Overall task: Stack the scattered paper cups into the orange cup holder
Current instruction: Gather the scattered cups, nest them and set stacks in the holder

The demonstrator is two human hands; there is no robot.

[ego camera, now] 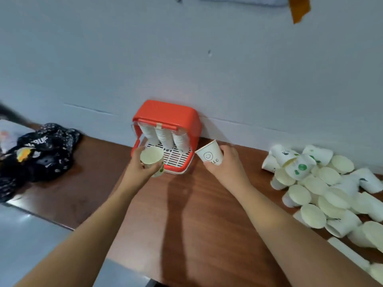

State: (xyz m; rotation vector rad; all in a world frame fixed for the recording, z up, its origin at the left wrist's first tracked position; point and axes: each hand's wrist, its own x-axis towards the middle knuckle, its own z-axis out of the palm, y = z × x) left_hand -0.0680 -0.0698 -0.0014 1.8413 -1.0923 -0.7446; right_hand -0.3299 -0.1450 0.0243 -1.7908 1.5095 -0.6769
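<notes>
1. The orange plastic cup holder stands at 12 o'clock on the brown wooden table, against the pale wall. Three columns of white cups hang inside it.
2. The left hand curls around a green-spotted paper cup, mouth toward the camera, at the holder's 7 o'clock.
3. The right hand grips a tilted white smiley-face paper cup at the holder's 4 o'clock.
4. A heap of scattered paper cups lies at 3 o'clock.
5. A black patterned bag sits at 9 o'clock.
</notes>
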